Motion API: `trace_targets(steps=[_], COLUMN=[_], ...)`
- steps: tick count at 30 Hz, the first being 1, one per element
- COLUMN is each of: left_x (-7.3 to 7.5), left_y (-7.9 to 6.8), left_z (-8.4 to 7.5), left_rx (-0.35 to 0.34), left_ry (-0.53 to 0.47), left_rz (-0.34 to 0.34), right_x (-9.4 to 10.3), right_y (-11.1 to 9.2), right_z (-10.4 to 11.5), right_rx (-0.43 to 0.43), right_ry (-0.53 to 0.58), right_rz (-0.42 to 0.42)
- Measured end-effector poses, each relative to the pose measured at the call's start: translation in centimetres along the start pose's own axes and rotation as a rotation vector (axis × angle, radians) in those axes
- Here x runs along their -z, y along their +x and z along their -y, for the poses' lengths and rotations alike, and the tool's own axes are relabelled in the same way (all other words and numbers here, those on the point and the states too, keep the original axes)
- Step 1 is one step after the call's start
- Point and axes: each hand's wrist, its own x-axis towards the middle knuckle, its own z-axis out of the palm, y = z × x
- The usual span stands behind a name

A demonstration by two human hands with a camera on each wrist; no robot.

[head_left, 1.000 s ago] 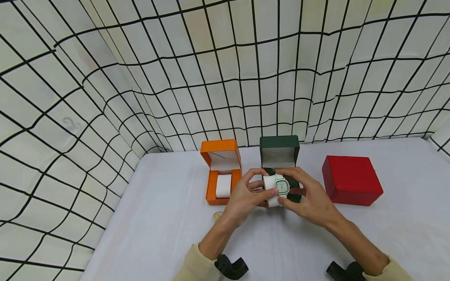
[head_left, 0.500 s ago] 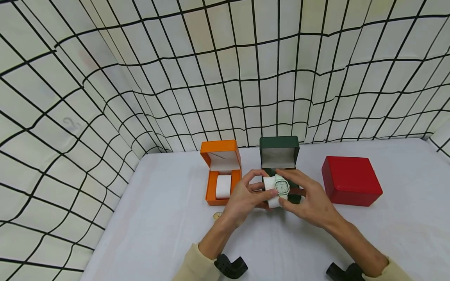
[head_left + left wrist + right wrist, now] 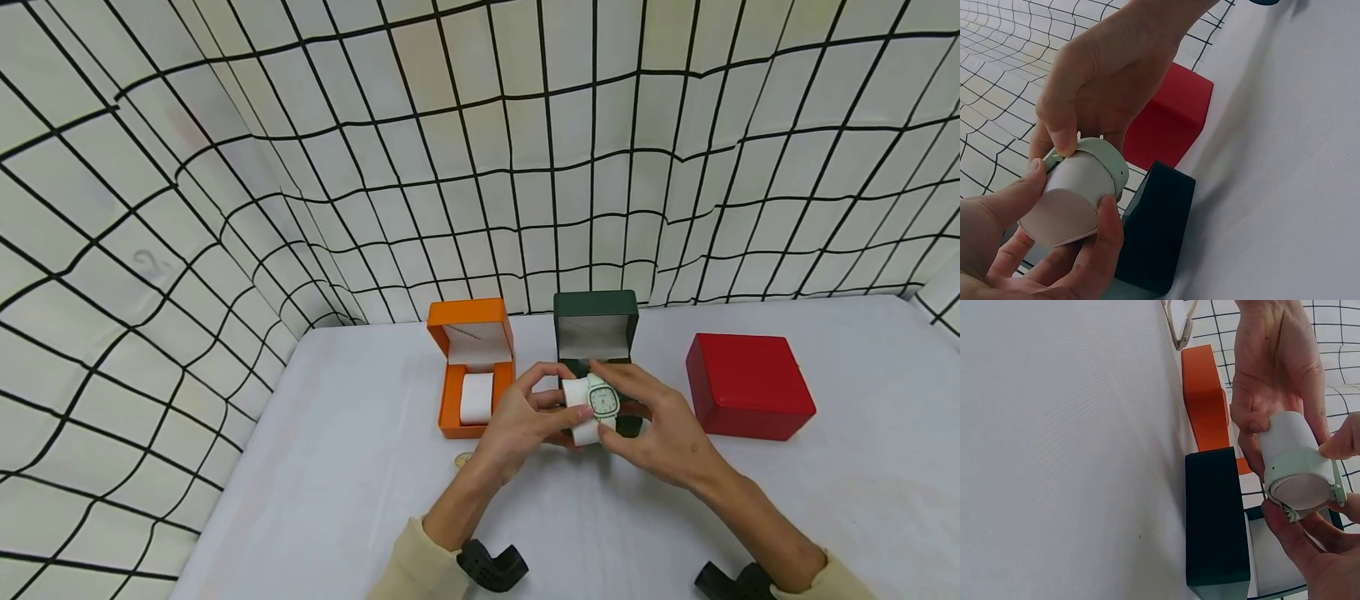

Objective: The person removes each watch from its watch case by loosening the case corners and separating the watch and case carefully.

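A mint-green watch (image 3: 603, 401) with a square-cornered case is wrapped round a white watch cushion (image 3: 576, 390). My left hand (image 3: 523, 421) grips the cushion from its left side, thumb in front. With thumb and fingers, my right hand (image 3: 663, 425) pinches the watch at its top and bottom edges. In the left wrist view the strap (image 3: 1105, 159) circles one end of the cushion. The right wrist view shows the buckle side of the strap (image 3: 1297, 464) and the cushion's round end. Behind the hands stands an open green watch box (image 3: 596, 305), its lower part mostly hidden.
Left of the green box, an open orange watch box (image 3: 470, 312) holds a white cushion (image 3: 476, 398). A closed red box (image 3: 750, 375) stands to the right. A gold-coloured watch (image 3: 462, 459) lies by the left forearm. Black wire mesh (image 3: 551, 167) rises behind the white table (image 3: 322, 467).
The watch has shifted and turned very slightly to the right on the cushion, with the right fingertips on it. The left hand stays in nearly the same place, and the boxes have not moved.
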Motion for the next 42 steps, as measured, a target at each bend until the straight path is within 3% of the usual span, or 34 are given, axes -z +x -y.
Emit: trace_targets(steps=[27,42], left_x=[0.2,0.4], left_y=[0.0,0.0], left_z=[-0.2,0.1], left_rx=[0.012,-0.019], left_ry=[0.036,-0.036], left_rz=[0.03,0.074], right_x=[0.2,1.0], right_y=[0.0,0.1], right_z=[-0.3,-0.2], right_rx=[0.057,-0.013], right_ry=[0.014,0.027], right_rz=[0.033,0.024])
